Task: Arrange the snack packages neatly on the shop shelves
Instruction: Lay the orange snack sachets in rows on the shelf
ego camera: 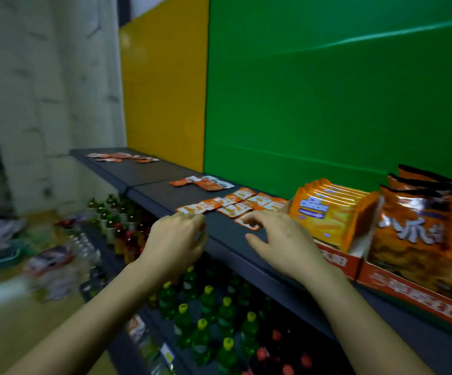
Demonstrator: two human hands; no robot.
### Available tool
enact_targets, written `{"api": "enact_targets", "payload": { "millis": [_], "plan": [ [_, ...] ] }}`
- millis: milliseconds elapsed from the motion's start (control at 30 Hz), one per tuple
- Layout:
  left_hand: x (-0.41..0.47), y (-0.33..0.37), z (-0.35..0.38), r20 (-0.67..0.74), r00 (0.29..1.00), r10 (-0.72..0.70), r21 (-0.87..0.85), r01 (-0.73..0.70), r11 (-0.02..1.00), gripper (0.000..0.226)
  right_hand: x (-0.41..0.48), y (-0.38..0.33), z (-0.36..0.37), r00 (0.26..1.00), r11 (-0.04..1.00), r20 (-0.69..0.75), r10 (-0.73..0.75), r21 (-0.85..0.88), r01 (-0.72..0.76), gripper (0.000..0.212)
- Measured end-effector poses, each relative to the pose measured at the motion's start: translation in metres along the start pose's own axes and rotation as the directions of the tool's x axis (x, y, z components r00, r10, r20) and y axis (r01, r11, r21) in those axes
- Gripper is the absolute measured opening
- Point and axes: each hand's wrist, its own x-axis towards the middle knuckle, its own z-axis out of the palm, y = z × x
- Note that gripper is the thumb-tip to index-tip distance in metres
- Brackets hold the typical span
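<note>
Reaching over the dark shelf point(219, 234) at frame centre, both hands work at a cluster of small orange sachets point(235, 203) lying flat in two rows.

Left hand point(175, 239): fingers curled, with the fingertips at the left end of the cluster. Blur hides whether it pinches anything, so its grip cannot be told.

Right hand point(284, 239): fingers spread wide and nearly straight, thumb out to the left. The index fingertip touches a loose sachet point(250, 224) at the near edge of the cluster.

More sachets lie on the same shelf. A far group point(202, 182) sits behind the cluster, and an end group point(122, 156) sits toward upper left.

Right of the cluster, biscuit packs point(330, 212) stand upright in a row, followed by chip bags point(419, 228). Both sit in red cartons point(409, 292).

Bottles point(206, 307) fill the lower shelf at bottom centre.
</note>
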Motion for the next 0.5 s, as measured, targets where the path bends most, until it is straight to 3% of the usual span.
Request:
{"api": "enact_targets", "payload": {
  "millis": [233,400,500],
  "plan": [
    [-0.035,-0.131,-0.003,-0.001,0.995,-0.102,0.095,0.102,0.990,0.028,0.076,-0.095,0.062,0.989,0.989,0.065,-0.134,0.079,0.128,0.035],
    [-0.048,-0.243,0.007,0.046,0.990,-0.135,0.130,0.128,0.983,0.022,0.145,-0.171,0.113,0.987,0.984,0.061,-0.145,0.115,0.138,0.033],
    [-0.051,-0.308,0.017,0.040,0.991,-0.125,0.089,0.122,0.989,0.032,0.187,-0.214,0.142,0.991,0.985,0.068,-0.116,0.136,0.105,0.034]
  ]
}}
